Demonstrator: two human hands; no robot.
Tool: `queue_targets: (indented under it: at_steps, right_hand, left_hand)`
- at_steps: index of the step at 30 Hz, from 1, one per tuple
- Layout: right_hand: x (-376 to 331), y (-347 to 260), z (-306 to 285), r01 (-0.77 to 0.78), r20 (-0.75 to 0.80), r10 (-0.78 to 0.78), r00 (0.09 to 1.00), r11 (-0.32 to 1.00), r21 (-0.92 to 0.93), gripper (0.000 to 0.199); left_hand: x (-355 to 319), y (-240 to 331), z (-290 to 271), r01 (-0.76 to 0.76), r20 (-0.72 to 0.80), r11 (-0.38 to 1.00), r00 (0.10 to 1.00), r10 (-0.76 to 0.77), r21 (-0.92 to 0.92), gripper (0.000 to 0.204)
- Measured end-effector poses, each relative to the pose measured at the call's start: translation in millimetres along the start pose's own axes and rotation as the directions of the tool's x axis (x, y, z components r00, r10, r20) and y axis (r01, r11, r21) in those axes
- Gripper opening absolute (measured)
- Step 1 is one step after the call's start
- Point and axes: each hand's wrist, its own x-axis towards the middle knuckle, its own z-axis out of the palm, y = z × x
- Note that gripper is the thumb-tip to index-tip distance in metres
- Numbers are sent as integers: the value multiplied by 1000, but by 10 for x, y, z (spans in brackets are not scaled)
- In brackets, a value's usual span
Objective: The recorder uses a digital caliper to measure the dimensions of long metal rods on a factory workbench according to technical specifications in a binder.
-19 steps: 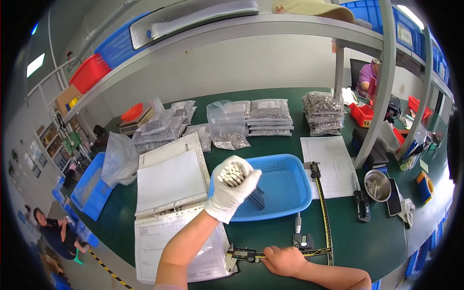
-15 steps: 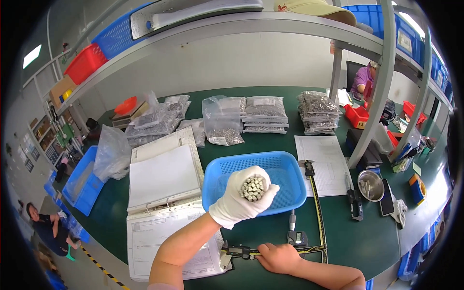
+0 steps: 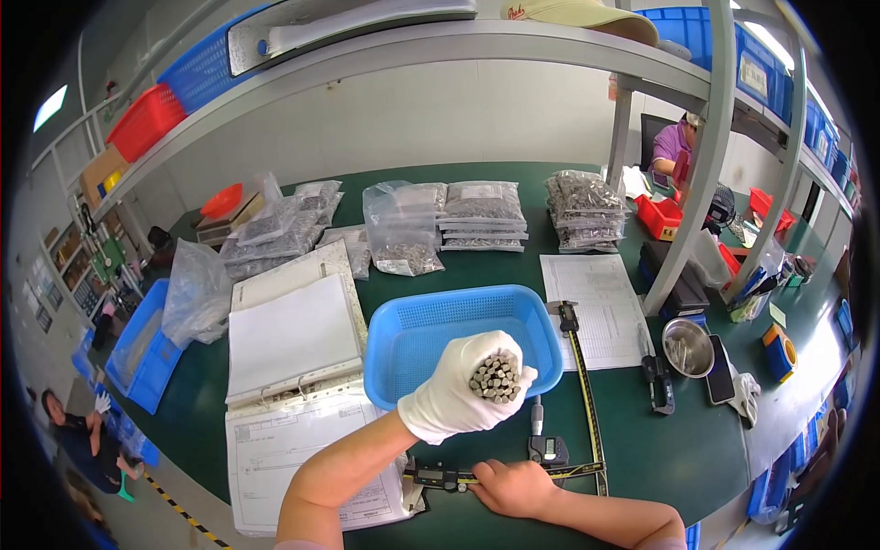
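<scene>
My left hand [image 3: 460, 392], in a white glove, is closed around a bundle of short metal rods [image 3: 498, 379]. Their cut ends point up toward me. It is held above the near side of a blue plastic basket [image 3: 385, 341], whose visible inside shows only the mesh. My bare right hand [image 3: 516, 488] rests low at the table's front, fingers curled on a digital caliper [image 3: 444, 478] that lies flat. Just beyond that hand is a digital micrometer [image 3: 548, 448]. A longer caliper [image 3: 587, 394] stretches away along the basket's right side.
An open ring binder with papers [image 3: 293, 344] lies left of the basket. Bagged metal parts [image 3: 481, 213] are stacked at the back. On the right are a drawing sheet [image 3: 600, 307], another micrometer [image 3: 655, 380], a metal bowl [image 3: 687, 348] and a phone [image 3: 720, 371]. A shelf [image 3: 412, 50] spans overhead.
My left hand has turned the rod bundle somewhat and shifted slightly right and nearer relative to the basket. My right hand stays at the caliper. The whole view has swung a little.
</scene>
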Motion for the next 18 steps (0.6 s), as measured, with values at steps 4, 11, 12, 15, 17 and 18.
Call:
queue_targets:
  at_steps: [4,11,12,15,17,18]
  right_hand:
    - [6,17,18,4,-11,-4,1000,1000,-1,24]
    - [-1,17,30,-8,-21,8,1000,1000,-1,25]
    - [-11,18,31,-9,-23,9,1000,1000,5,25]
    - [0,8,49,-1,-25,1,1000,1000,23,25]
    - [-6,7,38,-5,-25,5,1000,1000,24,25]
    - [-8,6,32,-5,-21,6,1000,1000,24,25]
  left_hand:
    - [17,1,1,-25,25,999,999,24,40,19]
    - [152,-67,-27,54,-37,998,998,-53,27,18]
    - [179,-142,-25,80,-41,996,996,-82,-40,18]
    - [268,-194,-72,129,-90,988,986,-137,-82,18]
    - [341,-254,-81,191,-91,969,974,-206,-157,18]
    - [382,-325,-86,176,-95,970,976,-194,-170,19]
